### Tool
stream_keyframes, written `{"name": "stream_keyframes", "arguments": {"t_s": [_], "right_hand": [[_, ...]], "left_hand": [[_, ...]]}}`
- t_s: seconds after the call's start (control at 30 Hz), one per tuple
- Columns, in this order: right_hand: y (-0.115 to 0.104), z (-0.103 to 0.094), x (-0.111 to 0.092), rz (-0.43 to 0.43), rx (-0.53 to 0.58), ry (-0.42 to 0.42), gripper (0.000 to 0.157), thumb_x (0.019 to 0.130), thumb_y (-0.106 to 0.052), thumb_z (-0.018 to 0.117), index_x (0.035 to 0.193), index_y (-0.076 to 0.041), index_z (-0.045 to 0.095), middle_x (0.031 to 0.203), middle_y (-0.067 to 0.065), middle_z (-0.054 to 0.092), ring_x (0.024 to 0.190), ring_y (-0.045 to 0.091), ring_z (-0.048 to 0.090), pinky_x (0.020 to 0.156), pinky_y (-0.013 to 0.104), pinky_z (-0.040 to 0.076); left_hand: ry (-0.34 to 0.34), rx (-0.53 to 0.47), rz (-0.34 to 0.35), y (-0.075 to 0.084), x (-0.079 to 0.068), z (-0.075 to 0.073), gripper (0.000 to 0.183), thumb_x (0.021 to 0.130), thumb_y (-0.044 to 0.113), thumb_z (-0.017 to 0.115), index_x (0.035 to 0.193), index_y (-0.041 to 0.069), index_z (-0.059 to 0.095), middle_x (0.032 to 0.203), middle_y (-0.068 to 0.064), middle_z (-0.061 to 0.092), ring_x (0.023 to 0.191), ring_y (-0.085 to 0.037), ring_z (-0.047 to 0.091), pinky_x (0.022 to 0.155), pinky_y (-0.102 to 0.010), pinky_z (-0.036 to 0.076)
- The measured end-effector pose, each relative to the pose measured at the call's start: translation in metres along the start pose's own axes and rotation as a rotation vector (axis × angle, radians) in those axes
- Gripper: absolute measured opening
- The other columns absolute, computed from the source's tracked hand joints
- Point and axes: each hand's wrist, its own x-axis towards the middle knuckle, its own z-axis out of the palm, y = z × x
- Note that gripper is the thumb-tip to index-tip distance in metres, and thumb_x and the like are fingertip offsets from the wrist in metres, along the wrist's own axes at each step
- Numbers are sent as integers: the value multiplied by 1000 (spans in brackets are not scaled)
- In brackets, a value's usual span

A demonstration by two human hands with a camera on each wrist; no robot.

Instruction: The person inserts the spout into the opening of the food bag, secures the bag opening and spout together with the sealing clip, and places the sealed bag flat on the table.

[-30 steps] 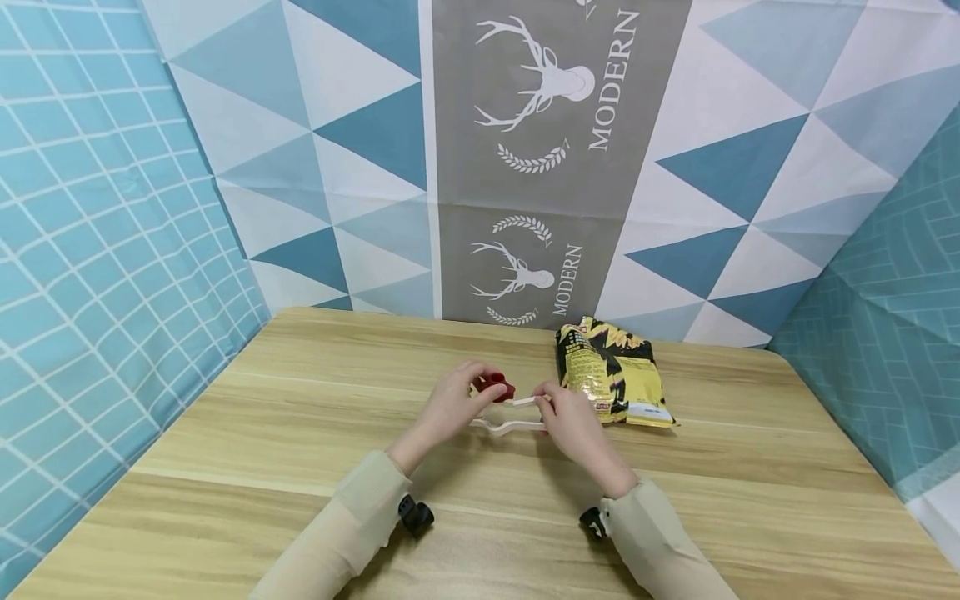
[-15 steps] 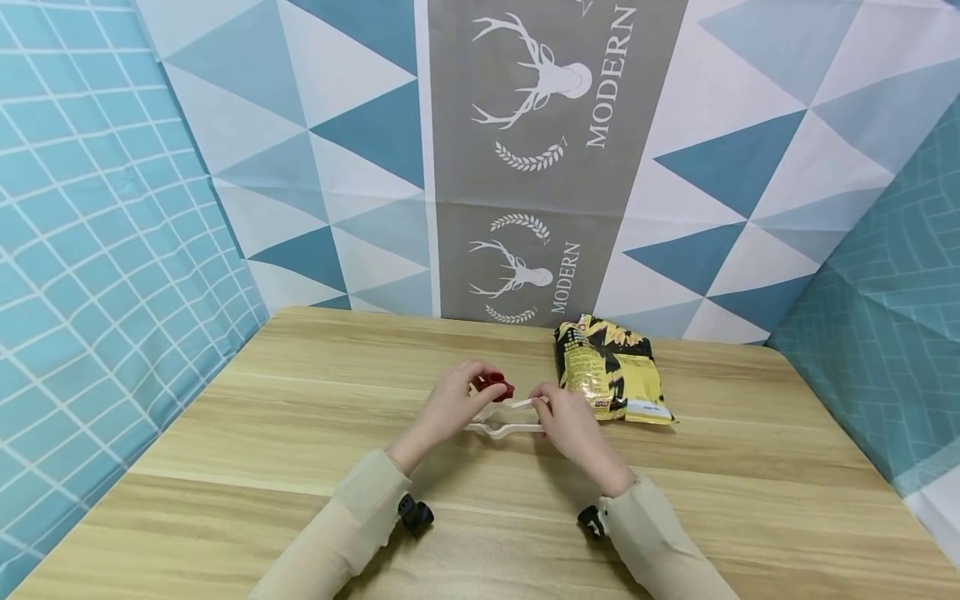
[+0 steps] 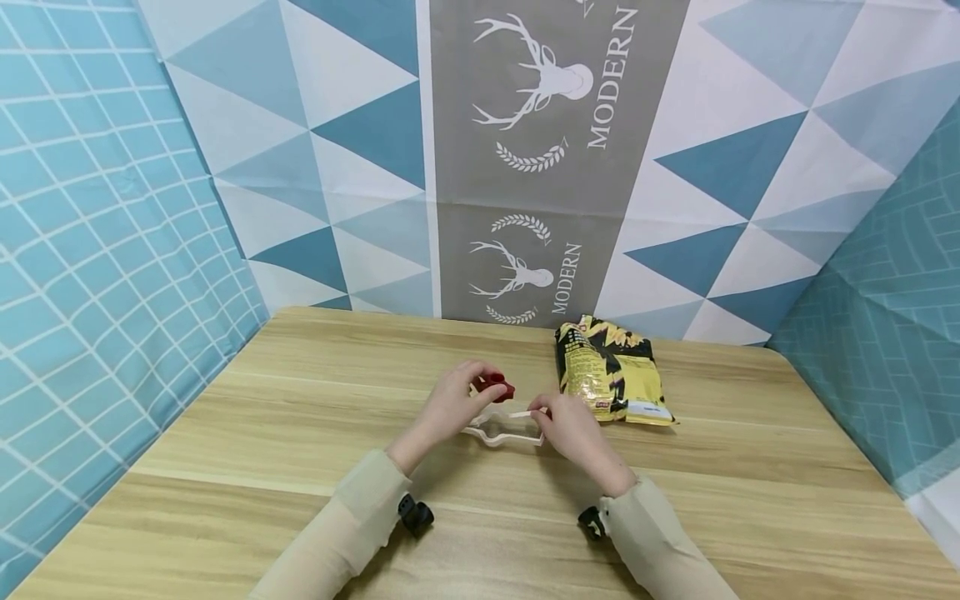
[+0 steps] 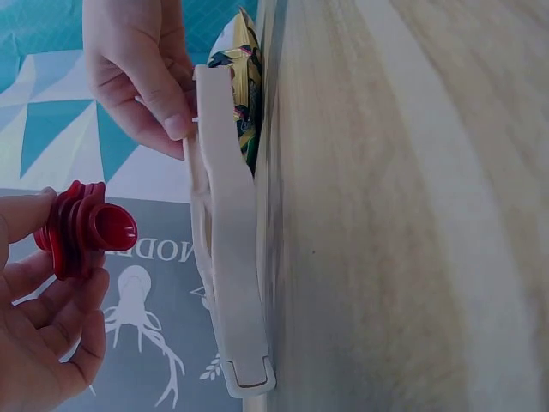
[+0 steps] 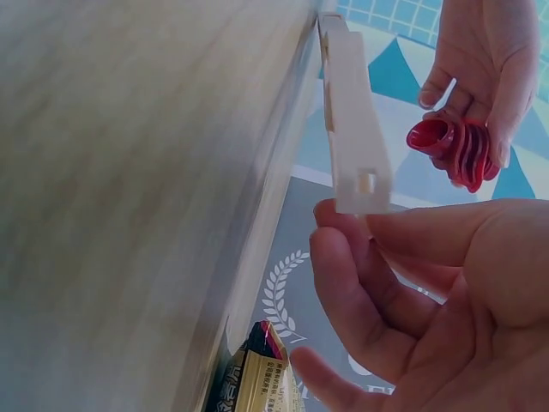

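In the head view my left hand [image 3: 452, 402] holds a red ribbed spout [image 3: 495, 387] above the table; its round mouth and ribs show in the left wrist view, where the thumb and fingers pinch the spout [image 4: 86, 228]. My right hand [image 3: 573, 429] pinches one end of a white hinged bag clip [image 3: 498, 439] between thumb and forefinger. Two bowed arms of the clip stand apart, and the near arm's free end lies beside the right fingers. In the right wrist view the clip [image 5: 353, 120] sits at the fingertips. Whether it touches the table cannot be told.
A yellow and black snack bag [image 3: 618, 375] lies just behind and right of my right hand. The wooden table [image 3: 315, 400] ends at a patterned cloth wall [image 3: 375, 167] at the back. Tiled cloth [image 3: 90, 250] hangs on the left side.
The white clip has come slightly nearer to me, and its near arm now shows a free end clear of the right fingers. The left hand and the red spout have stayed in place.
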Motion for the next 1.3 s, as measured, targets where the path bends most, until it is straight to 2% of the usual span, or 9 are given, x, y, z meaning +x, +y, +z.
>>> {"name": "stream_keyframes", "arguments": {"t_s": [0.17, 0.4, 0.6, 0.73, 0.83, 1.1, 1.3], "right_hand": [[2, 1, 0, 3, -28, -41, 10, 81, -16, 56, 83, -13, 65, 70, -2, 60, 51, 7, 44, 50, 24, 36], [4, 2, 0, 12, -31, -89, 8, 78, -14, 59, 81, -13, 66, 65, -5, 58, 51, 8, 43, 47, 23, 35], [4, 3, -3, 11, -27, -157, 8, 77, -13, 58, 79, -12, 66, 68, -4, 58, 53, 9, 44, 49, 23, 35], [6, 3, -6, 5, -36, -195, 8, 78, -14, 58, 79, -12, 66, 61, -6, 56, 51, 9, 43, 49, 24, 35], [6, 3, -7, -6, -38, -207, 9, 79, -13, 57, 79, -12, 65, 56, -8, 53, 50, 8, 43, 48, 23, 35], [6, 4, -6, -14, -61, -182, 6, 77, -12, 59, 79, -11, 65, 67, -5, 58, 54, 9, 44, 51, 24, 36], [5, 4, -4, -3, -21, -204, 8, 77, -10, 58, 81, -10, 65, 68, -3, 59, 54, 9, 45, 51, 24, 37]], "left_hand": [[3, 12, 1, 0, 1, 0, 16, 79, 34, 58, 89, 21, 59, 84, 11, 55, 73, -4, 50, 65, -28, 43], [-12, 36, 7, 1, 1, 0, 18, 79, 34, 58, 90, 20, 59, 84, 11, 55, 73, -4, 50, 64, -21, 41], [-24, 26, 11, 3, -2, 0, 19, 79, 32, 58, 91, 18, 59, 86, 9, 56, 74, -5, 51, 65, -26, 43], [-26, 15, 17, 4, -4, 2, 19, 79, 31, 59, 91, 17, 60, 87, 8, 57, 74, -6, 51, 67, -30, 44], [-24, 15, 19, 5, -5, 2, 18, 79, 31, 59, 91, 17, 60, 87, 8, 56, 74, -5, 50, 67, -30, 44], [-19, 6, 20, 6, -4, 0, 18, 79, 31, 59, 91, 18, 60, 86, 9, 56, 73, -5, 50, 66, -30, 44], [-24, 14, 20, 4, -2, -1, 20, 79, 32, 59, 92, 17, 60, 84, 11, 56, 72, -5, 50, 66, -29, 44]]}}
